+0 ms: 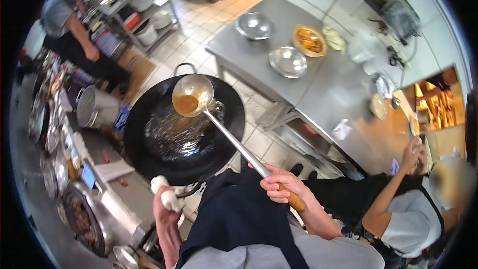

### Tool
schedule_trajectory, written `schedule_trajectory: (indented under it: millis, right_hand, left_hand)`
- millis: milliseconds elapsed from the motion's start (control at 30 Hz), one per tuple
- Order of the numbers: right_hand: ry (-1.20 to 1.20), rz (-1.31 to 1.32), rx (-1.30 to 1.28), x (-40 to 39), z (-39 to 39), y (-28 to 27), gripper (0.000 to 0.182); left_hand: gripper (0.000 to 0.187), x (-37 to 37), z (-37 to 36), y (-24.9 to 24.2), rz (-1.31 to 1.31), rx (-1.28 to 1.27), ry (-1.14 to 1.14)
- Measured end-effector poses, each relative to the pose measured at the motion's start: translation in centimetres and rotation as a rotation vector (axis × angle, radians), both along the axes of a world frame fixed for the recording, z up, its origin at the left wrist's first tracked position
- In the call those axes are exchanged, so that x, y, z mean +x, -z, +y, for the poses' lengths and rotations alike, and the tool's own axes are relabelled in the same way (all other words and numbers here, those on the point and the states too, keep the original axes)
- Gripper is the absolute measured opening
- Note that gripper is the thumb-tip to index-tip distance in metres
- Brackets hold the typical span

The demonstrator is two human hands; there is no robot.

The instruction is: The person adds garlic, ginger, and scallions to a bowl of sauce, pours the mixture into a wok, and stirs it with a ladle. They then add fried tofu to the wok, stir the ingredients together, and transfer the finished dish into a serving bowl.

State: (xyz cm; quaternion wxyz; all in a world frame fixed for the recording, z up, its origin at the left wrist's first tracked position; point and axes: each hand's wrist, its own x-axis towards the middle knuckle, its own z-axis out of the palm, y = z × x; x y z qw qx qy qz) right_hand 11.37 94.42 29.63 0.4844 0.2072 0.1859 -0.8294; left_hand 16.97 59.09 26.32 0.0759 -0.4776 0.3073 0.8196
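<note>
A large black wok (149, 147) with a glossy, wet inside fills the middle of the head view. My left hand (167, 204) is closed round its near handle, with a white cloth (172, 201) bunched between palm and metal. In my right hand (286, 187) is a long-handled ladle (234, 142), gripped by its wooden end. The ladle's bowl (193, 94) hangs over the far part of the wok and holds some brownish liquid. The wok's far loop handle (184, 68) stands free.
On the steel table (259, 72) at the right are two metal bowls (255, 25) (288, 62) and a dish of orange food (309, 41). A co-worker (408, 214) stands close on my right, another person (74, 35) at the far left. A metal pot (97, 107) sits beside the wok.
</note>
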Motion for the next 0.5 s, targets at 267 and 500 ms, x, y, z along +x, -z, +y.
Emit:
schedule_trajectory:
  millis: [267, 500]
  right_hand:
    - [0.41, 0.315, 0.366, -3.1, 6.5, -4.5, 0.052]
    - [0.472, 0.518, 0.907, -10.3, 11.8, -5.5, 0.049]
  left_hand:
    - [0.01, -0.7, 0.8, -2.5, 0.101, -0.065, -0.157]
    - [0.011, -0.1, 1.1, -3.6, 0.088, -0.103, -0.156]
